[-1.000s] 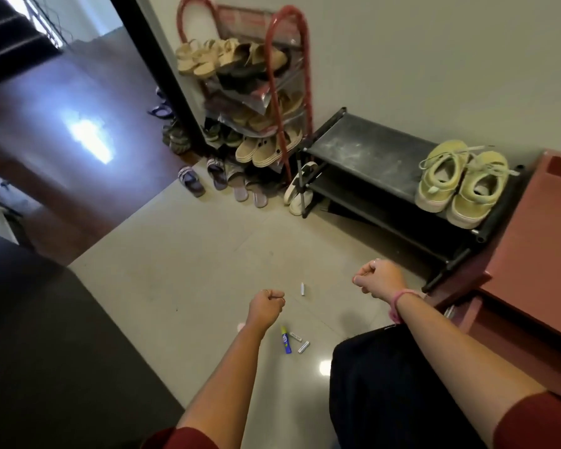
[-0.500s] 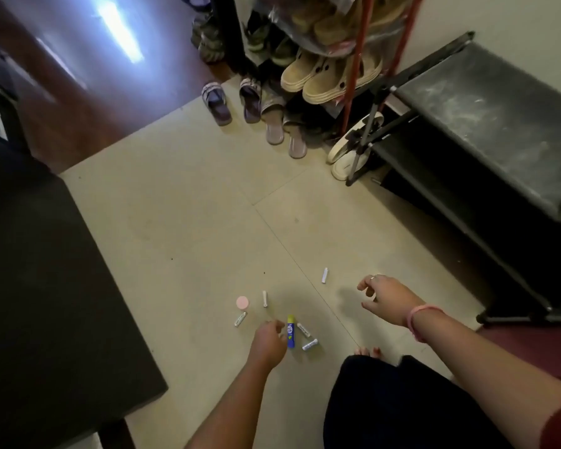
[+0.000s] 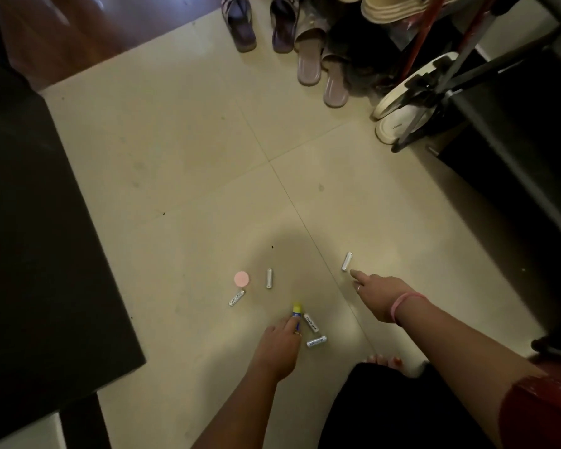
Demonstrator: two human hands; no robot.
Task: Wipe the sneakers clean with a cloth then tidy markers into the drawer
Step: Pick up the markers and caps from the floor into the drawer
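Crouching low in frame: left hand [image 3: 280, 346] pinches the blue-yellow marker [image 3: 297, 314]; right hand [image 3: 381, 294], finger extended, nears a white marker [image 3: 347, 261], which could roll away.

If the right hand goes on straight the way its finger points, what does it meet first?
Most likely the small white marker lying alone on the floor: the right hand points its finger at the marker's near end, just short of it. Whether they already touch is unclear.

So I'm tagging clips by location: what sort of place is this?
Probably a home entryway: sandals and slippers lined up on the tiled floor beside a shoe rack.
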